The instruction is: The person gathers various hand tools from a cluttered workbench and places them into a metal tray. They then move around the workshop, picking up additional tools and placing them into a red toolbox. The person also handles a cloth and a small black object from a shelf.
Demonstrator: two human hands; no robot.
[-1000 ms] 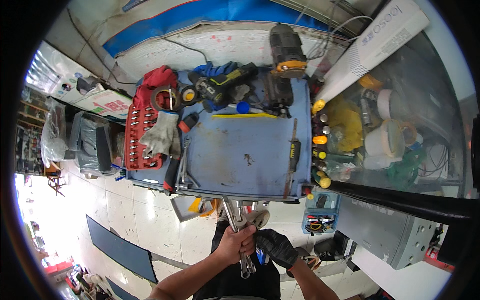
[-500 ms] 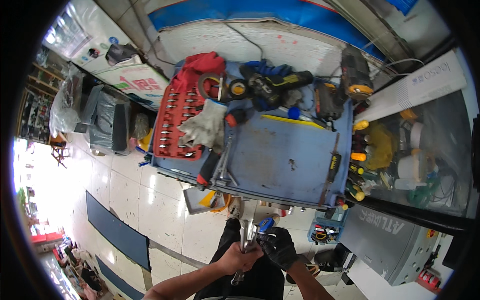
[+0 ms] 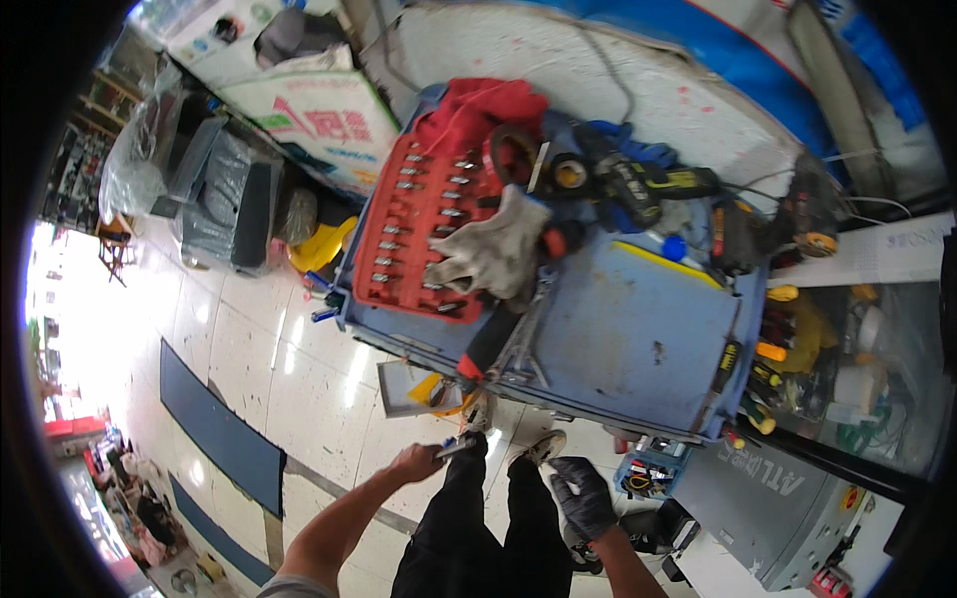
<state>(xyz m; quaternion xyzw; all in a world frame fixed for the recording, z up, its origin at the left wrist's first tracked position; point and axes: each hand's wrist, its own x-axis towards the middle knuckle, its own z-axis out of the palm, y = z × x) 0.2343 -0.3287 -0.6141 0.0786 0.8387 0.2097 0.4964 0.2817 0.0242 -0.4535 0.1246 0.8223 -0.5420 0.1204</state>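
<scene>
Grips in the left hand (image 3: 417,461) a silver metal tool (image 3: 460,446) by the dark trousers (image 3: 449,538). Shows nothing held in the gloved right hand (image 3: 585,498), loosely spread, near the blue tabletop (image 3: 628,329). Seems a carrying step; likely calls next for a firm left grip, clear of the tabletop.

A dark panel (image 3: 224,427) lies on the tiled floor (image 3: 324,424) — a plastic-wrapped box (image 3: 227,214) beyond, a grey cabinet (image 3: 753,508) at right.
</scene>
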